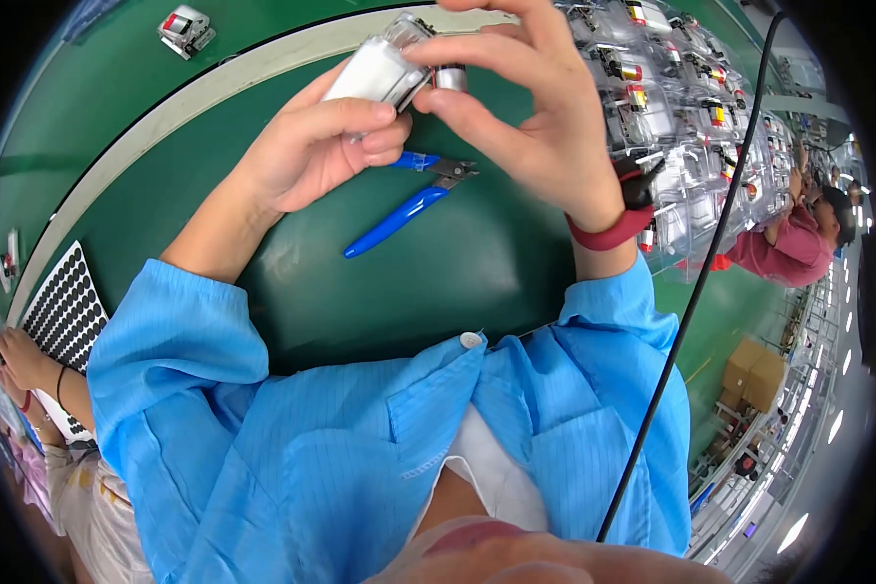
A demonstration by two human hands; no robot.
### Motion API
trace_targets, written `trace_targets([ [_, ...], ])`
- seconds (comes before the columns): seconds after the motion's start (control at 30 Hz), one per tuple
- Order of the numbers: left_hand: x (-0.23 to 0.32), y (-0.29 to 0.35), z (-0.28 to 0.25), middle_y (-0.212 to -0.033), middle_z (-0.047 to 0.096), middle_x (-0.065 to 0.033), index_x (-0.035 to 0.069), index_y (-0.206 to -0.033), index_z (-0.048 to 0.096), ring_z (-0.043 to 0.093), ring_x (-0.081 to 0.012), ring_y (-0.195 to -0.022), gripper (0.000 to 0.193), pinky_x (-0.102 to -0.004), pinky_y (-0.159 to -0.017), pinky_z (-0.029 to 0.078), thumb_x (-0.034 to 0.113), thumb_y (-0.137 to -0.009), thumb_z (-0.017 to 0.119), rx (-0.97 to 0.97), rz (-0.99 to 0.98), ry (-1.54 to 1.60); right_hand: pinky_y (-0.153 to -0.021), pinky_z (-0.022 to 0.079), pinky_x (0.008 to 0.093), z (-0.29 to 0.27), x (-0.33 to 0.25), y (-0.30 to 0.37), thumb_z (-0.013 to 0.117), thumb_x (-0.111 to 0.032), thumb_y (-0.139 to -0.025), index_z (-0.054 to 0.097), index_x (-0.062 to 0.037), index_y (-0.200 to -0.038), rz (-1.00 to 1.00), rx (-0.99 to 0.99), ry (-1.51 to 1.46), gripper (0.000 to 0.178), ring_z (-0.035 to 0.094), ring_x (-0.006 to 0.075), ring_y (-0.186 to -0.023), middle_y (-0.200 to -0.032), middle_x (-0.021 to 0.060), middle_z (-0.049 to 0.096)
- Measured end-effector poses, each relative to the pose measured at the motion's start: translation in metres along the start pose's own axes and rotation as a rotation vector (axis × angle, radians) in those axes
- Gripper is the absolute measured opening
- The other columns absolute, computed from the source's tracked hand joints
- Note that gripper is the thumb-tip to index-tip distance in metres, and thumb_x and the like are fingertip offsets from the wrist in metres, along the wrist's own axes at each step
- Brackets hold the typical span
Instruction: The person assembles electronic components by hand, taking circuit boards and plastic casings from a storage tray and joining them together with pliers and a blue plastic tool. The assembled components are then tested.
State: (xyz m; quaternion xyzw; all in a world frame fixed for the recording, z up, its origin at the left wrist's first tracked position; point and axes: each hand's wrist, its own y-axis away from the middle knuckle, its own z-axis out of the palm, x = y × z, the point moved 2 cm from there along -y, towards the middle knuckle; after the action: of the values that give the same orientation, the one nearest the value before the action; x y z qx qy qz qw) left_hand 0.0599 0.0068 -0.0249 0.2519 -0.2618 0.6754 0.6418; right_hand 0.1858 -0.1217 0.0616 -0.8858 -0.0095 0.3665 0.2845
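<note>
A blue jacket (341, 477) comes nearest, below the blue-handled nippers (394, 222). Just above the nippers, the left hand (307, 146) clamps a white, clear-cased device (375, 73); the right hand (555, 127) closes thumb and forefinger on its end, by a silver cylinder (451, 78). Similar devices (637, 97) crowd right of the nippers.

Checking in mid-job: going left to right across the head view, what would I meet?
Sheet of black dots, loose small unit at the top, left hand, blue-handled cutters, right hand, group of small units in clear plastic, person in a dark red top.
</note>
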Motion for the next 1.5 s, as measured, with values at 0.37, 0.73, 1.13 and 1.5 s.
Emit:
trace_targets([
  [0.37, -0.002, -0.001, 0.016, -0.109, 0.053, -0.0096, 0.003, -0.142, 0.029, 0.054, -0.0177, -0.093, 0.085, -0.0297, -0.082, 0.045, 0.051, -0.082, 0.065, 0.060, 0.006, -0.320, -0.080, 0.044, 0.0339, 0.021, 0.046, 0.006, 0.073, -0.006, -0.059, 0.068, -0.0055, -0.081, -1.167, 0.655, 0.625, 0.023, 0.054, 0.0260, -0.094, -0.097, 0.0066, 0.060],
  [0.73, -0.004, -0.001, 0.016, -0.106, 0.056, -0.0074, 0.000, -0.138, 0.036, 0.050, -0.0122, -0.079, 0.060, -0.0246, -0.072, 0.043, 0.043, -0.097, 0.046, -0.175, 0.009, -0.386, -0.080, 0.043, 0.0344, 0.002, -0.010, 0.016, 0.073, 0.000, -0.061, 0.066, -0.0093, -0.081, 0.011, 0.201, -0.172, 0.023, 0.053, 0.0264, -0.092, -0.096, 0.0058, 0.059],
  [1.13, -0.005, -0.004, 0.020, -0.138, 0.044, -0.0123, 0.008, -0.146, 0.030, 0.042, -0.0224, -0.127, 0.063, -0.0332, -0.104, 0.035, 0.025, -0.093, 0.059, 0.039, 0.253, -0.853, -0.085, 0.042, 0.0363, 0.000, -0.016, 0.025, 0.074, -0.005, -0.058, 0.068, -0.0106, -0.080, -0.082, 0.221, 0.345, 0.024, 0.052, 0.0280, -0.098, -0.101, 0.0041, 0.061],
  [1.5, -0.004, -0.004, 0.018, -0.137, 0.045, -0.0133, 0.006, -0.145, 0.029, 0.045, -0.0226, -0.124, 0.061, -0.0326, -0.102, 0.037, 0.026, -0.094, 0.056, 0.046, 0.235, -0.976, -0.088, 0.040, 0.0388, -0.002, -0.012, 0.015, 0.072, -0.004, -0.064, 0.066, -0.0081, -0.075, -0.043, 0.135, 0.270, 0.014, 0.049, 0.0306, -0.104, -0.100, 0.0051, 0.061],
])
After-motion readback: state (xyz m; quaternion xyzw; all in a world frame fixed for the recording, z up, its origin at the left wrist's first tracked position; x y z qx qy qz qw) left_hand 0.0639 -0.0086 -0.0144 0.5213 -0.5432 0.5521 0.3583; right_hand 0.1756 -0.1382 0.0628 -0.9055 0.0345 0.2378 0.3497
